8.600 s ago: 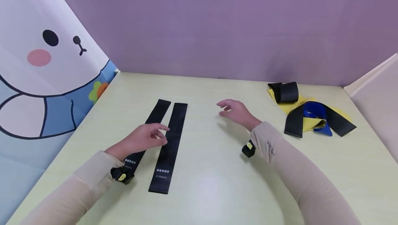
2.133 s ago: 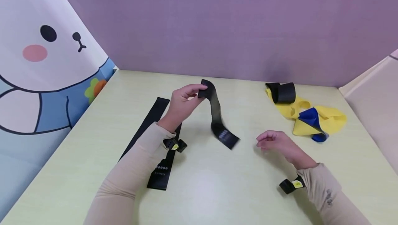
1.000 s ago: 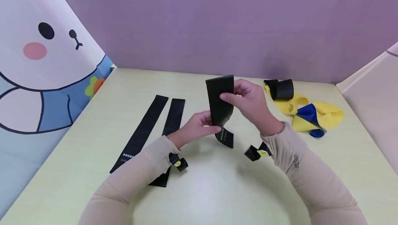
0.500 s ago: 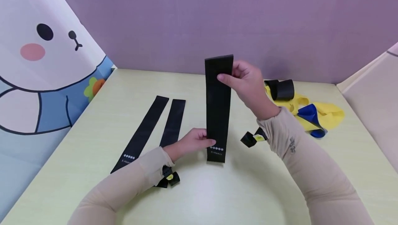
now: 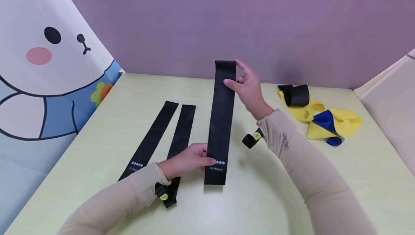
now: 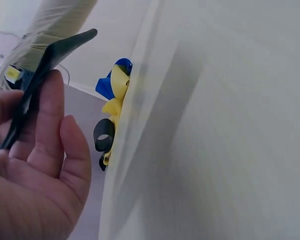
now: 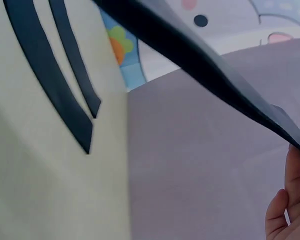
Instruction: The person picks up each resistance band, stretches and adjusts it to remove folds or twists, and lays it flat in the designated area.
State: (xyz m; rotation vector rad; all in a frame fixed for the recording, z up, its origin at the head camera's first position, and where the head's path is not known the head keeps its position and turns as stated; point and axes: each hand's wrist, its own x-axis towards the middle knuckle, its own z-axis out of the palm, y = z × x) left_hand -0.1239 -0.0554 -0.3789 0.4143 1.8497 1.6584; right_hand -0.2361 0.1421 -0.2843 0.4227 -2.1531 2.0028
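Observation:
A black resistance band [image 5: 221,119] marked "X-Heavy" is stretched out lengthwise between my two hands, over the table. My left hand [image 5: 189,160] pinches its near end by the row of printed dots, thumb in front. Toward the far end, my right hand [image 5: 248,91] grips the band's right edge with the thumb on its face. In the left wrist view the band [image 6: 45,62] shows edge-on between thumb and fingers. Two more black bands lie flat to the left: an outer band [image 5: 150,137] and an inner band [image 5: 182,128], the inner one partly covered by my left hand and wrist.
At the back right of the table [image 5: 259,199] lies a loose heap: a yellow band [image 5: 348,121], a blue band [image 5: 325,120] and a curled black band [image 5: 299,95]. A purple backdrop [image 5: 207,26] rises behind the table, with a cartoon-printed cloth [image 5: 61,83] on the left.
Black band came from the right-hand heap, first in the left hand alone; the right hand then took its far end. It was drawn out straight, and just now both hands shifted slightly left.

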